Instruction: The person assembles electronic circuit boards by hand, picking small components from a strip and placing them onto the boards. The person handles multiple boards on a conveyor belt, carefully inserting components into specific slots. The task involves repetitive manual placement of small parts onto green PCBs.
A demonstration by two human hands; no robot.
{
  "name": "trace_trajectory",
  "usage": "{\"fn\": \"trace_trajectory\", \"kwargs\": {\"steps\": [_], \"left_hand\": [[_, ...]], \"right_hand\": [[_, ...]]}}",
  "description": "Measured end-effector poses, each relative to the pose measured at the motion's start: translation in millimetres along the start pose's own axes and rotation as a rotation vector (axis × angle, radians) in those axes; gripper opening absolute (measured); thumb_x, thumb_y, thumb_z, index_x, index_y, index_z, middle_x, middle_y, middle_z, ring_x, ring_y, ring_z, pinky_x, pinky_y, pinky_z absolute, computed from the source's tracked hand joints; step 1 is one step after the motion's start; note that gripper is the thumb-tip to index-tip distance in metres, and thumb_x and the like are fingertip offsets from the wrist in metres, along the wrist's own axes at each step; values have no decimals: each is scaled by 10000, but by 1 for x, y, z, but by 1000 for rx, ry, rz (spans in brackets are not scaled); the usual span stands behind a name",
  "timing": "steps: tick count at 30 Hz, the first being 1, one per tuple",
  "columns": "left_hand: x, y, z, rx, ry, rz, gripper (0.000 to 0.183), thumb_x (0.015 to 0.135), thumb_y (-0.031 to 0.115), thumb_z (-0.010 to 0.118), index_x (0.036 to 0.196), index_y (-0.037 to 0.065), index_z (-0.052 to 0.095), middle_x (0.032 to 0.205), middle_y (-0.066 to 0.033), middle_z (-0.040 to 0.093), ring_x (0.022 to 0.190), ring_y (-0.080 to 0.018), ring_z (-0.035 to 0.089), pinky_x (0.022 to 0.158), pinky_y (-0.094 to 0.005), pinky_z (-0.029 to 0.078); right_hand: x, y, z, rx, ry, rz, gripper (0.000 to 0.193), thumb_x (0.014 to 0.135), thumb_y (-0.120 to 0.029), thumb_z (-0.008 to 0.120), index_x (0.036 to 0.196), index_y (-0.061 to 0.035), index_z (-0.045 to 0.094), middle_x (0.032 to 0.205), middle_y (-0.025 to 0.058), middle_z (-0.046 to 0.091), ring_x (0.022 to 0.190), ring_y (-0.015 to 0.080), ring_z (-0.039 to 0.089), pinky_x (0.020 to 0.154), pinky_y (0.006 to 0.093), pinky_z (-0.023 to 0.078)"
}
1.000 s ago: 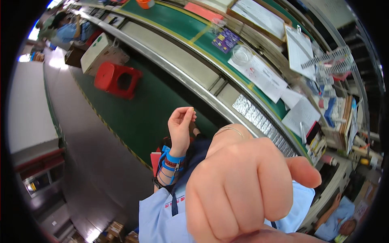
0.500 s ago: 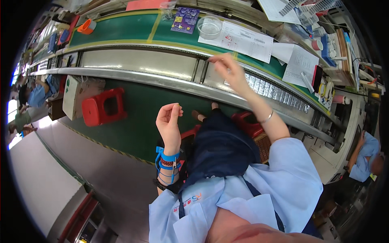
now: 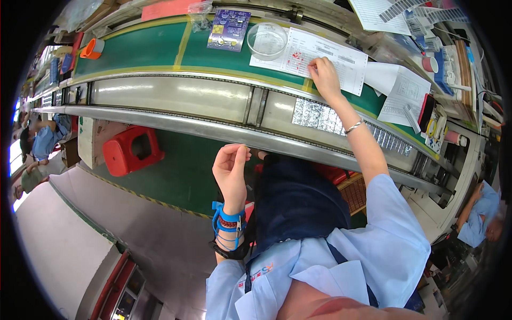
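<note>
The left hand (image 3: pixel 230 172) is pinched and the right hand (image 3: pixel 326 78) curls over one printed sheet (image 3: pixel 350 72), near red bits (image 3: pixel 296 55); I cannot tell whether either grasps anything. One clear dish (image 3: pixel 265 44) overlaps the sheet's left end, beside one purple circuit board (image 3: pixel 229 31); farther left, one orange cup (image 3: pixel 93 49).

Bright, even light covering long green-topped workbench (image 3: pixel 133 56). White glare blowing out left of red plastic stool (image 3: pixel 118 159); pale highlights streaking cream metal panel (image 3: pixel 170 90) above right of stool. Crinkled silver foil sheet (image 3: pixel 318 116), farther right of stool, glinting. Dark green floor (image 3: pixel 184 165) beside stool lying dim. Blue-shirted co-worker (image 3: pixel 45 143) left of stool blurring. Fisheye distortion bowing silver metal rail (image 3: pixel 186 124) past stool.
</note>
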State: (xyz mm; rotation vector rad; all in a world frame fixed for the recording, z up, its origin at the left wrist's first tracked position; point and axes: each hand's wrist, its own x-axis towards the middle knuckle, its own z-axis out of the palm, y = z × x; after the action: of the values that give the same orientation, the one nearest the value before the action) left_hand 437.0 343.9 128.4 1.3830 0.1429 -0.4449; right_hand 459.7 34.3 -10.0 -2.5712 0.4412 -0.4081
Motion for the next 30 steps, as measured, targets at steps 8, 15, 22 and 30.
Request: {"fn": "trace_trajectory", "kwargs": {"steps": [8, 15, 22, 30], "left_hand": [[7, -15, 26, -12, -21, -24, 47, 858, 4, 546, 897, -18, 562, 830, -64, 581, 736, -104, 536, 683, -220, 433], [10, -36, 30, -22, -6, -56, 38, 860, 0, 540, 887, -17, 560, 824, -64, 574, 733, -103, 527, 684, -219, 427], [9, -45, 30, -35, 51, -104, 30, 836, -2, 577, 865, -10, 582, 802, -36, 575, 711, -81, 538, 672, -197, 431], [8, -48, 31, -38, 38, -95, 31, 857, 5, 549, 873, -19, 563, 813, -62, 581, 729, -100, 536, 691, -216, 431]], "right_hand": [[10, -1, -7, 200, -35, -24, 197, 798, -13, 517, 992, 6, 546, 980, 144, 530, 928, 285, 535, 827, 345, 424], [31, 8, -3, 203, -48, -182, 301, 810, 38, 453, 1100, 4, 527, 1107, 148, 522, 1049, 299, 500, 900, 344, 399], [39, 8, 1, 237, -104, -187, 272, 796, 42, 449, 1032, -8, 573, 1027, 118, 544, 967, 291, 508, 858, 353, 412], [41, 7, 1, 212, -89, -199, 179, 813, -23, 502, 963, -30, 599, 957, 94, 564, 907, 268, 531, 812, 345, 431]]}}
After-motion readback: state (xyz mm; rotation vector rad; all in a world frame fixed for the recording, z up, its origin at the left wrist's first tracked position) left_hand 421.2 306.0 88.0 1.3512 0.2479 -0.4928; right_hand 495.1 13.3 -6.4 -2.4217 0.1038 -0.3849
